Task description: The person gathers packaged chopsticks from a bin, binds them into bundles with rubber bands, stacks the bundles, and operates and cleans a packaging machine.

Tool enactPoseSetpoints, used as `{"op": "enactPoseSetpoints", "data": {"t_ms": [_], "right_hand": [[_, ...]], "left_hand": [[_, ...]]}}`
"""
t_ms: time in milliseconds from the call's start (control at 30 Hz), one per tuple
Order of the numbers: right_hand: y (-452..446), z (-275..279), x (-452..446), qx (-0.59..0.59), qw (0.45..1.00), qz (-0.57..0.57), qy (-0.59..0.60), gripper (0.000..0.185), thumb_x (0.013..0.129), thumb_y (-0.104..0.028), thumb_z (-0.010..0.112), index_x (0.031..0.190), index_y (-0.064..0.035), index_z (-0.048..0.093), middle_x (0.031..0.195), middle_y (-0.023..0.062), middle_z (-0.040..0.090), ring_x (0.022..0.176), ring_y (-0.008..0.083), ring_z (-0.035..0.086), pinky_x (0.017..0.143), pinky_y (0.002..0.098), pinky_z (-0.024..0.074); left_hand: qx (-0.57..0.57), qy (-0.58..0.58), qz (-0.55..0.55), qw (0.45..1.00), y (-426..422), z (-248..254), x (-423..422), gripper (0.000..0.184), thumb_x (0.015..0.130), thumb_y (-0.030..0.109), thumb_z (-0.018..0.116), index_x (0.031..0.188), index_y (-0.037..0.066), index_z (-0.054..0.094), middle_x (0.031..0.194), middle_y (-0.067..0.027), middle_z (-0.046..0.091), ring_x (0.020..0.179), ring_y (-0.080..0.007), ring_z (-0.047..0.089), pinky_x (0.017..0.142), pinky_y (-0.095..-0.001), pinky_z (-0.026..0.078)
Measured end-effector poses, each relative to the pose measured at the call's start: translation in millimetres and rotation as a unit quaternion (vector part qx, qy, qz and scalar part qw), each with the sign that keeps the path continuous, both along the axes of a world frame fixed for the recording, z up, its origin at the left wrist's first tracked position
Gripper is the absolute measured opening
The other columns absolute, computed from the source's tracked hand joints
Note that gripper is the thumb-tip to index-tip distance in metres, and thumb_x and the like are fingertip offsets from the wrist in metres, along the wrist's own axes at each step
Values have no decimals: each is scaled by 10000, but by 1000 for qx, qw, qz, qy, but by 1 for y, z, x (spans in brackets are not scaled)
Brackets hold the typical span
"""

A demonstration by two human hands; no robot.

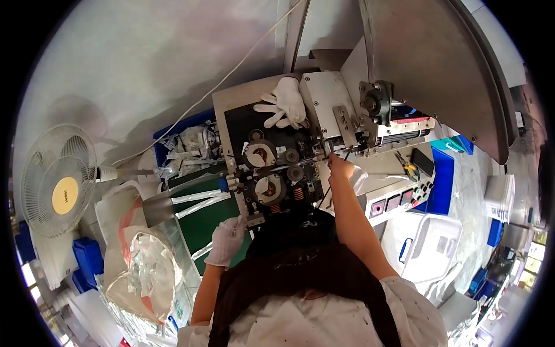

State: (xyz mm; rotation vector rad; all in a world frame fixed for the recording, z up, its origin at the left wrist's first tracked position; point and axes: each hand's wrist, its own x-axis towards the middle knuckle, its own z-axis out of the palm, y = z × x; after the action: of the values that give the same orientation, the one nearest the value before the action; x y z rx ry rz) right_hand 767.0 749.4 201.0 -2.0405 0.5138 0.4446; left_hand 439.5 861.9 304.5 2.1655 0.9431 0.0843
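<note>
My left hand, in a white knit glove, is at the front left corner of the packing machine. Its fingers are curled against a small metal part, and what they hold is hidden. My right hand is bare and closed around a thin dark rod, beside the rollers where a metal bar crosses the machine's black plate. Two round reels sit on that plate, with copper-coloured springs nearby. A spare white glove lies at the plate's back edge.
A standing fan is at far left. Behind the green conveyor belt, a blue bin holds small packets. Pliers and a phone lie on the control box at right, above a white basket. A metal hood overhangs the back right.
</note>
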Motion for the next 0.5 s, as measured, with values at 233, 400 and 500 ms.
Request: {"op": "enactPoseSetpoints", "data": {"t_ms": [233,400,500], "right_hand": [[-9,15,9,-51,995,-79,-38,354,707,-244,630,773,103,600,756,184,628,636,252,579,598,363,455],[-31,12,21,33,981,-168,-90,322,733,-210,616,787,108,606,747,185,628,607,238,553,596,377,463],[-52,19,45,-96,968,-200,-115,371,722,-258,629,783,108,610,787,212,630,676,282,594,614,383,468]], "left_hand": [[-51,-28,3,998,32,-12,-17,272,894,204,472,836,-28,602,745,-136,643,692,-222,647,566,-285,507],[-58,-49,-1,997,49,-9,-26,241,887,173,488,860,-41,597,760,-144,643,707,-204,652,582,-279,517],[-62,-74,44,994,56,-9,-31,194,867,170,495,802,18,597,757,-124,641,670,-259,634,550,-321,499]]}}
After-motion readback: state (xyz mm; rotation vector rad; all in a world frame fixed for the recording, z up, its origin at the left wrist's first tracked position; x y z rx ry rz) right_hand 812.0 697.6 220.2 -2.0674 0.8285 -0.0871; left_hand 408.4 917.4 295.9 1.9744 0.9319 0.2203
